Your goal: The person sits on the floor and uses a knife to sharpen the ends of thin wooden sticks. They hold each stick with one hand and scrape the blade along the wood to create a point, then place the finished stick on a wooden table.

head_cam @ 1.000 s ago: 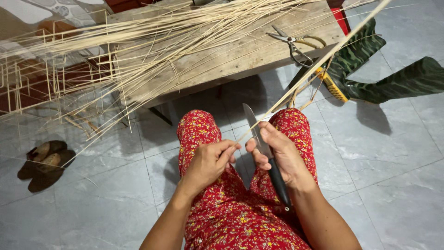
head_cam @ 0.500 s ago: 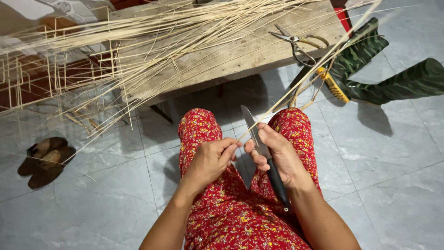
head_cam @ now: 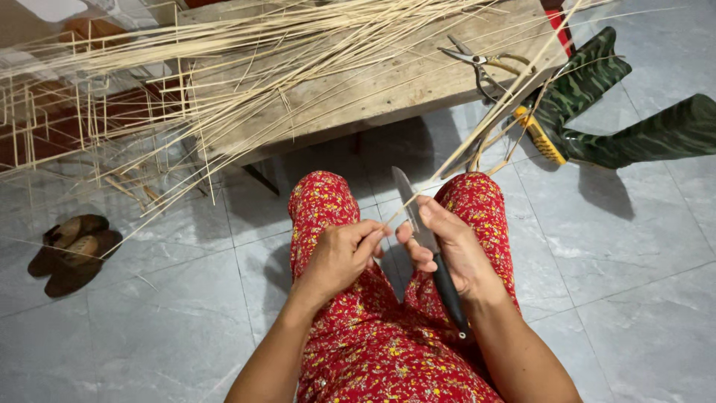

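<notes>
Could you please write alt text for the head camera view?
Seated in red floral trousers, a person's right hand holds a knife against a thin bamboo strip that the left hand pinches. Beyond lie a strip-covered wooden bench, scissors and brown sandals.

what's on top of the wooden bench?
A loose heap of thin pale bamboo strips covers most of the rough wooden bench; metal shears lie near its right end. Anything beneath the strips is hidden.

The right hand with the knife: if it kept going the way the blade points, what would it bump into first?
The right hand aims the knife up and away, so probably the wooden bench edge with its pile of thin sticks. Depth is hard to judge; the blade might pass under the bench instead.
</notes>
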